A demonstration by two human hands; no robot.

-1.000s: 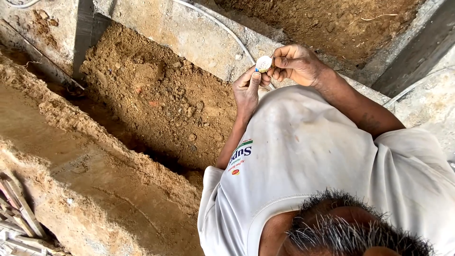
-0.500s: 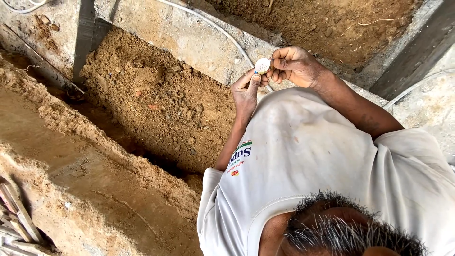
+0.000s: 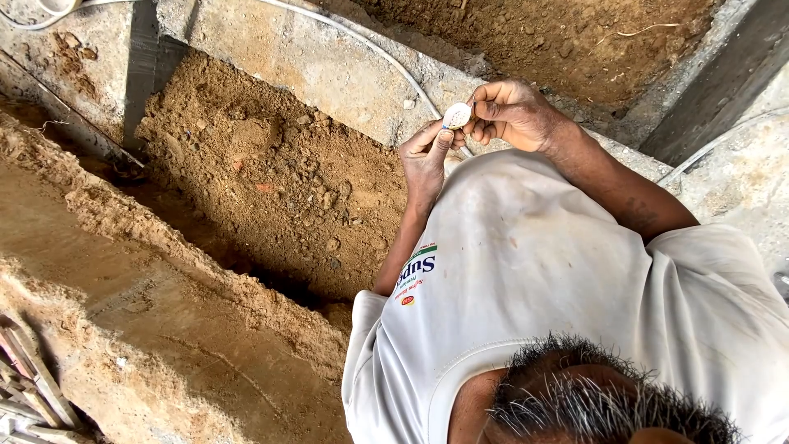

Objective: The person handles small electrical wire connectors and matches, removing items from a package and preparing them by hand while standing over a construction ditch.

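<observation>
Little change vs 1 s ago: left hand (image 3: 426, 160) & right hand (image 3: 511, 111) still pinch the small white round piece (image 3: 457, 115) betw. fingertips, held over the concrete ledge (image 3: 329, 66), beside the soil bed (image 3: 271, 181).

Changes are small: the small white piece (image 3: 457, 115) looked like a round disc 1 s ago and now shows more oval, i.e. tipped a bit between the fingers. The left hand (image 3: 423, 156) has its fingertips up against the piece's lower-left edge, closer than before, and the right hand (image 3: 511, 111) sits a touch further left w/ its grip slightly re-set. The view also drifts slightly to the left, so the white tube (image 3: 57, 6) at top left shows a bit more, and the wood strips (image 3: 29, 386) at bottom left shift a little in frame.
</observation>
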